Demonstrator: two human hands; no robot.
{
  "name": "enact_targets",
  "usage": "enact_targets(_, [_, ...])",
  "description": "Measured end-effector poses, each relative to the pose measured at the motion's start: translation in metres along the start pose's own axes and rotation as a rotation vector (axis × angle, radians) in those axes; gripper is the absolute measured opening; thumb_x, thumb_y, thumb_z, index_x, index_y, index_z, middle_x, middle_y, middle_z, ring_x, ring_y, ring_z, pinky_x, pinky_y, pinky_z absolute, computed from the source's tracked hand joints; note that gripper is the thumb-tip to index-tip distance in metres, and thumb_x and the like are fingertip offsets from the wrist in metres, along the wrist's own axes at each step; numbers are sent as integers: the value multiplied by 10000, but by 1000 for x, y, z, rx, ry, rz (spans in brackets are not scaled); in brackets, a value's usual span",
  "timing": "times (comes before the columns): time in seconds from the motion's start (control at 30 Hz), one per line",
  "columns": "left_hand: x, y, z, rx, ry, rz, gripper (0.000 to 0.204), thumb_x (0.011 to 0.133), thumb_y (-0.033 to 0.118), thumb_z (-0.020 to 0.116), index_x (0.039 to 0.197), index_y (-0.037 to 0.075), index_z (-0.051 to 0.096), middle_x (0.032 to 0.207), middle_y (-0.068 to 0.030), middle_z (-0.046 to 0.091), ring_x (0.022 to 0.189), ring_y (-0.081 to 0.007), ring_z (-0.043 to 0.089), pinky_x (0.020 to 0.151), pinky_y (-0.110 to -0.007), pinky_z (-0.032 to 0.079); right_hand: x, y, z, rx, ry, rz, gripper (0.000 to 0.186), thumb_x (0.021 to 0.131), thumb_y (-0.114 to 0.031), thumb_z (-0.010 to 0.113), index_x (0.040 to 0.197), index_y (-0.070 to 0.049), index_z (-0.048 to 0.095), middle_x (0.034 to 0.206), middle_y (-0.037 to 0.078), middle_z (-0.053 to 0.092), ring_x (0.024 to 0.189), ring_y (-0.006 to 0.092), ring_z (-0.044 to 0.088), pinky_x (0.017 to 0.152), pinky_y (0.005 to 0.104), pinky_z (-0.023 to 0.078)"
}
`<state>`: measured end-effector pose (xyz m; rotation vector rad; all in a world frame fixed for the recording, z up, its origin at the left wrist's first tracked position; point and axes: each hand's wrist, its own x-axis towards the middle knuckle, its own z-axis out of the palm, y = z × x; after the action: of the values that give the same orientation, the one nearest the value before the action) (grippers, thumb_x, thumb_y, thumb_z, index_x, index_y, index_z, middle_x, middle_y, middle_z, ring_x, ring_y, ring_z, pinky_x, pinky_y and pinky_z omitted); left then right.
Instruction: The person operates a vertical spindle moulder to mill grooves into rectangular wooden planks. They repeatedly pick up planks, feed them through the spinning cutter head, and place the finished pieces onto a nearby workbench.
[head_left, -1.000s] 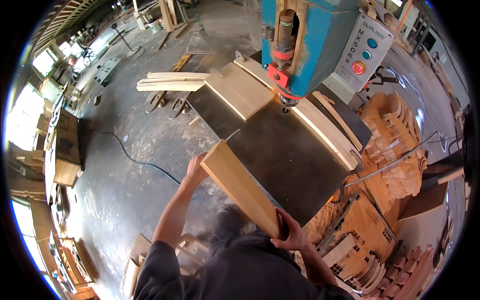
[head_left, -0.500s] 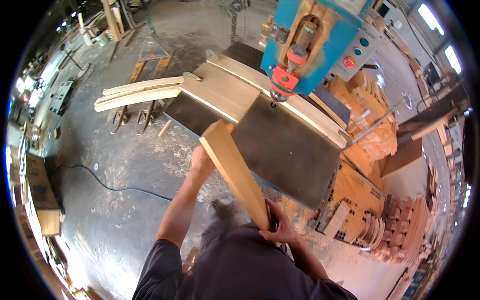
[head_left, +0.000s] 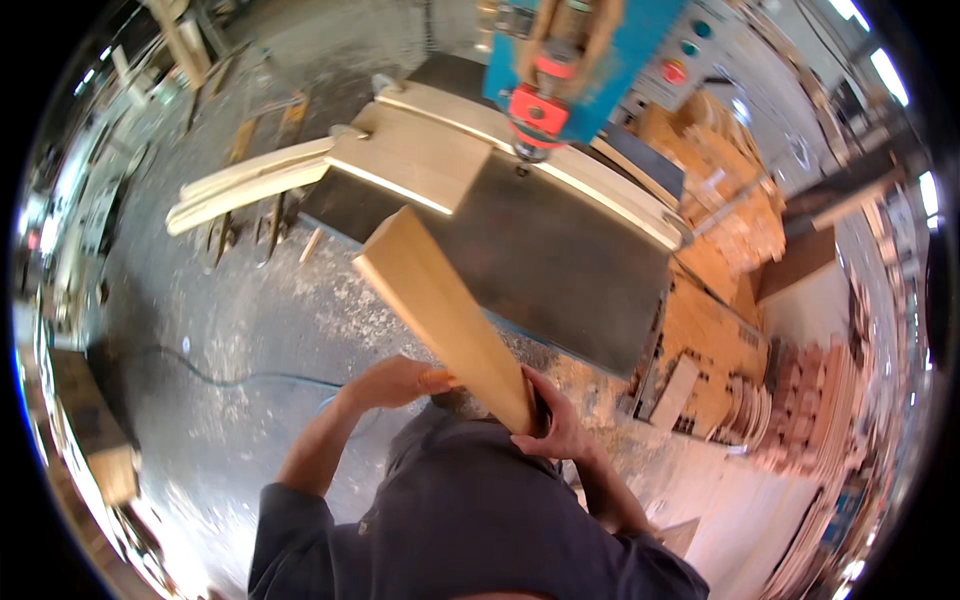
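A long, thick pale wooden board (head_left: 440, 310) slants up and away from my body, its far end raised over the near side of the machine's dark table (head_left: 570, 285). My right hand (head_left: 555, 420) is closed around the board's near end, thumb on the near side. Against the left edge of the board, lower than its middle, is my left hand (head_left: 395, 382); its fingers are bent in at the wood and their tips are partly hidden behind it. Beyond the board stands a blue drilling machine (head_left: 610, 70) with a red-collared spindle (head_left: 538, 115).
A wooden fence (head_left: 570, 175) runs along the machine table, with a flat panel (head_left: 410, 160) on its left part. Curved pale strips (head_left: 250, 180) jut out left. A dark cable (head_left: 240, 380) lies on the floor. Sawdust (head_left: 710, 320) and stacked wooden parts (head_left: 805, 410) are at right.
My left hand has slid from the board's far end down toward my body. The right hand keeps its grip on the near end. The view has shifted slightly, and the board's far end sits further left.
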<state>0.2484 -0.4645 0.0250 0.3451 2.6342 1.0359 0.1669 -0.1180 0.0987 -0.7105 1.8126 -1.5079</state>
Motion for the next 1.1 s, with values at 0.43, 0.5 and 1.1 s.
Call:
enact_targets(0.43, [-216,124,177,-431,2506,-906,186,1007,42,656,1187,22,613,977,-65,675,784,-147,662,650,-316,554,68,62,-62,-195,-519,-198,1043,766,-304,757,1622,67,291,1573,248,414,1430,366,470,1172,467,389])
enact_targets(0.5, [-254,178,228,-326,2764,-1259,126,1047,69,603,1158,17,573,959,-63,671,771,-149,666,676,-292,578,84,69,-62,-247,-643,-212,1034,759,-290,753,1620,62,302,1568,246,422,1426,366,475,1175,467,385])
enact_targets(1.1, [-329,308,600,-98,1288,-3360,454,916,256,627,1329,67,638,1316,-189,660,1325,-348,564,1058,-452,512,62,27,-75,-787,-370,-263,949,677,-120,848,1537,-71,449,1200,188,632,1100,404,649,950,511,553])
